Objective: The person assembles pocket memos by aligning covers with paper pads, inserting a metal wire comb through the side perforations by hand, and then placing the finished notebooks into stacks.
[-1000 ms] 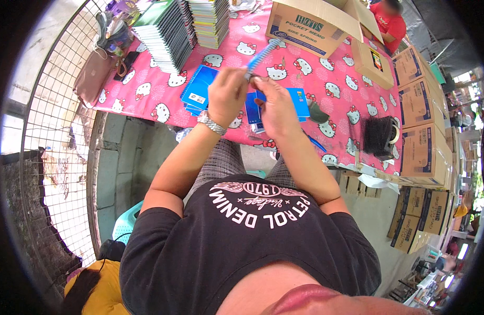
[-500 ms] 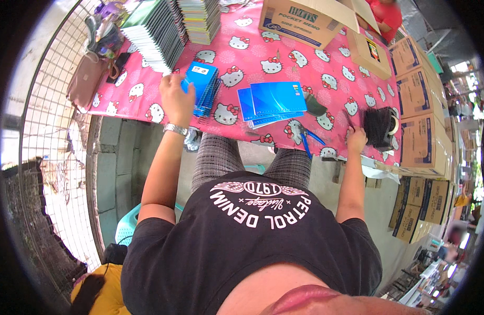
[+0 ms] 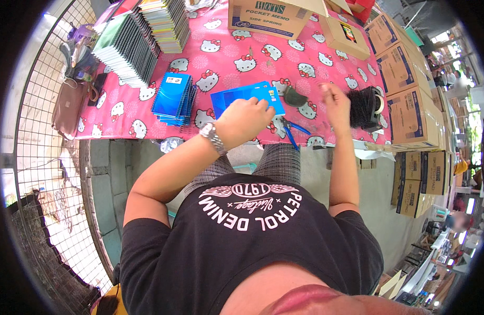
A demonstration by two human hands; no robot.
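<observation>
Hands worked at the front edge of a pink cartoon-cat tablecloth (image 3: pixel 226 63) as seen from above. The left hand (image 3: pixel 244 118), a metal wristwatch (image 3: pixel 213 137) on its wrist, rested curled, fingers pressed together, on the near edge of a loose stack of blue notebook covers (image 3: pixel 242 96) lying flat near the cloth's centre. At 9 o'clock from that stack, apart from it, sat a 2nd, neater pile of blue covers (image 3: pixel 172 98). The right hand (image 3: pixel 336 100) hung raised at 3 o'clock, its fingertips drawn into a pinch; what they held was too small to tell. Blue-handled pliers (image 3: pixel 292 131) lay between the 2 hands at the cloth's edge, touched by neither. Black spiral coils (image 3: pixel 364 107) stood just beside the right hand. At 11 o'clock, rows of stacked notebooks (image 3: pixel 129 47) leaned together; a brown carton (image 3: pixel 268 18) sat at 12 o'clock.
</observation>
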